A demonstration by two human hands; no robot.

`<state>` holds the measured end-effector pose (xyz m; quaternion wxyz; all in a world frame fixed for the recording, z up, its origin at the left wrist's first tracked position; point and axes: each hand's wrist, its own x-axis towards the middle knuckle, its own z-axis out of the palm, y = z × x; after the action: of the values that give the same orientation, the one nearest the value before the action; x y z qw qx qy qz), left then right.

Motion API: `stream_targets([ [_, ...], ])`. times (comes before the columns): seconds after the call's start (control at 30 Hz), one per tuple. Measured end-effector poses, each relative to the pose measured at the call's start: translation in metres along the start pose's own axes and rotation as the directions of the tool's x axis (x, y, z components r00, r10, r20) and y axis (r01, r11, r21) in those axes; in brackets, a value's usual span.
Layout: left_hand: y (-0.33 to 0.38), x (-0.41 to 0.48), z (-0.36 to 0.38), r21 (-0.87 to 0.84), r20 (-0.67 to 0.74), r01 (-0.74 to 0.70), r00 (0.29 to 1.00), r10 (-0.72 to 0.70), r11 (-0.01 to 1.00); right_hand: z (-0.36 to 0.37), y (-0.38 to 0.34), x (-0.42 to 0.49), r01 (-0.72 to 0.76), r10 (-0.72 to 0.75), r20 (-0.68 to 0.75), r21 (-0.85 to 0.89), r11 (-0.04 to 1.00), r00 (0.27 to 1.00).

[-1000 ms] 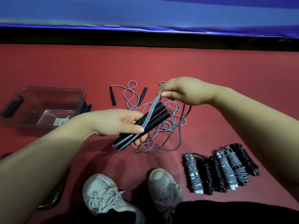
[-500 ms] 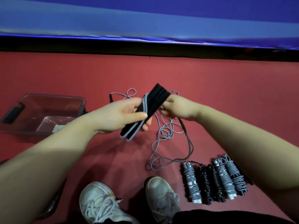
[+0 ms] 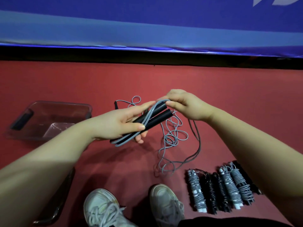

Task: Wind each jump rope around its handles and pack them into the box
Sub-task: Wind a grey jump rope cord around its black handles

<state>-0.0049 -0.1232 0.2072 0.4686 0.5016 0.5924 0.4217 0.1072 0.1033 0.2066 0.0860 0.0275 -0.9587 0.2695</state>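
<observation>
A clear plastic box (image 3: 60, 104) was set at the left on the red floor (image 3: 237, 99); only a pale patch could be made out inside. Two black cylindrical handles (image 3: 159, 118) were gripped by the curled left hand (image 3: 118, 125), and the grey rope (image 3: 174, 140), trailing to the floor, was pinched at their tips by the right hand (image 3: 186, 107). Wound rope bundles (image 3: 221, 187) were laid in a row at the lower right, and the floor was bounded behind by a blue barrier (image 3: 147, 23).

Six wound bundles (image 3: 196, 190) — three grey, three black — two loose ropes (image 3: 173, 138), two held handles (image 3: 157, 117), one box (image 3: 49, 104), two shoes (image 3: 105, 208).
</observation>
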Motion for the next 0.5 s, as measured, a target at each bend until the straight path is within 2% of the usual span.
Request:
stream_targets([
  [0.03,0.001,-0.001,0.001,-0.035,-0.006,-0.025,1.0,0.025,0.999,0.004,-0.003,-0.001,-0.06,0.059,0.008,0.134,0.989,0.998],
  [0.1,0.004,0.0,0.003,-0.108,-0.047,-0.082,0.996,0.077,0.991,0.013,-0.014,-0.002,-0.165,0.153,0.061,0.424,0.891,0.986],
  [0.2,0.007,0.003,0.005,-0.132,-0.122,-0.116,0.987,0.1,0.984,0.024,-0.024,-0.004,-0.212,0.161,0.137,0.623,0.753,0.977],
  [0.27,0.008,0.006,0.006,-0.091,-0.18,-0.114,0.979,0.097,0.989,0.022,-0.024,-0.004,-0.152,0.171,0.034,0.647,0.747,0.985],
  [0.37,0.006,0.009,0.007,-0.051,-0.219,-0.105,0.971,0.092,0.993,0.018,-0.023,-0.004,-0.088,0.183,-0.148,0.492,0.866,0.972],
  [0.5,0.005,0.014,0.012,-0.049,-0.329,-0.103,0.941,0.081,0.994,0.022,-0.029,-0.001,-0.191,0.299,-0.225,0.405,0.894,0.927],
])
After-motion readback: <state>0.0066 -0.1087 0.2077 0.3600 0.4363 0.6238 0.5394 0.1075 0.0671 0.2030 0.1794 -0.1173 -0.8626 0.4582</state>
